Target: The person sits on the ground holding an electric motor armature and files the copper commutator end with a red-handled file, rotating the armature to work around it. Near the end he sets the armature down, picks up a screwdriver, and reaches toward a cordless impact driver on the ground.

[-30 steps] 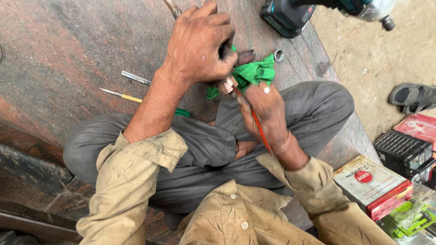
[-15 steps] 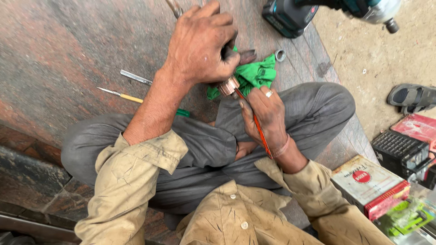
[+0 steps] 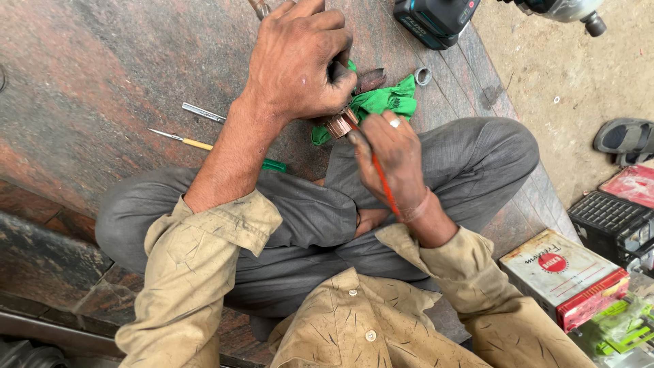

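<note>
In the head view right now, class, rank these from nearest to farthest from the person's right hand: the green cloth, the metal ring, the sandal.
From the right hand:
1. Green cloth, just above the hand, beside its knuckles.
2. Metal ring, on the stone slab past the cloth's upper right corner.
3. Sandal, far right on the sandy ground.

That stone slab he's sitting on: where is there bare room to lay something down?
The stone slab is bare across its upper left, above the small metal tool and the yellow-handled screwdriver. It is crowded around the left hand and right hand, with the green cloth, a metal ring and the power tool. Boxes fill the lower right.
</note>
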The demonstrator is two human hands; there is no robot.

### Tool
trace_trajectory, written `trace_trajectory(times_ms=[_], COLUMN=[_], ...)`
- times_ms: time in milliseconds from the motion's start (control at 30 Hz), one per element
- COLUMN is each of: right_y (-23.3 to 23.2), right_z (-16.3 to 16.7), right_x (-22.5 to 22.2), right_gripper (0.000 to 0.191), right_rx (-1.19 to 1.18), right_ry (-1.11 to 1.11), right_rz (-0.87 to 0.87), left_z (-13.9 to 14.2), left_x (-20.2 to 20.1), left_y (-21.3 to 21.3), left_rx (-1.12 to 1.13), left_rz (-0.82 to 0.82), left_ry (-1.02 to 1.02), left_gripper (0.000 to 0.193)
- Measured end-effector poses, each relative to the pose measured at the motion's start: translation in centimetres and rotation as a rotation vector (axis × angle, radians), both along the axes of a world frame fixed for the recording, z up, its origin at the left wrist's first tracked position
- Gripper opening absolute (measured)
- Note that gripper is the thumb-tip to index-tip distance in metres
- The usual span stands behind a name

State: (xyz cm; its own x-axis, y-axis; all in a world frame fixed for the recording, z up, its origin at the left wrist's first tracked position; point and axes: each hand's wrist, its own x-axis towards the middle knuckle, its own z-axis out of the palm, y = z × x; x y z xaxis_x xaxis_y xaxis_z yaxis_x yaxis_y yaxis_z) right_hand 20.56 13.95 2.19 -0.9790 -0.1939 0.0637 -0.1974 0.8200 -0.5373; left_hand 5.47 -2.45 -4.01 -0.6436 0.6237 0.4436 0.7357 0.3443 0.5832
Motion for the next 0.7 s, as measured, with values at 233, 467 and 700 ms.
trace_trajectory(times_ms=[233, 467, 700], right_y=[0.6, 0.4, 0.7], right_z=[-0.3, -0.8, 0.6], right_x=[1.3, 0.1, 0.0], right_gripper=[0.018, 0.016, 0.018], right_rx=[-0.031, -0.018, 0.012], right_ry=[-0.029, -0.010, -0.061], right_rz=[-0.010, 0.014, 0.047], left_z=[-0.2, -0.3, -0.1], left_x=[0.1, 0.1, -0.1], left_y=[0.0, -0.1, -0.1], left_rx=[0.027, 0.022, 0.013], left_rz=[-0.001, -0.024, -0.028], left_ry=[0.016, -0.014, -0.026], left_gripper=[0.020, 0.023, 0.023])
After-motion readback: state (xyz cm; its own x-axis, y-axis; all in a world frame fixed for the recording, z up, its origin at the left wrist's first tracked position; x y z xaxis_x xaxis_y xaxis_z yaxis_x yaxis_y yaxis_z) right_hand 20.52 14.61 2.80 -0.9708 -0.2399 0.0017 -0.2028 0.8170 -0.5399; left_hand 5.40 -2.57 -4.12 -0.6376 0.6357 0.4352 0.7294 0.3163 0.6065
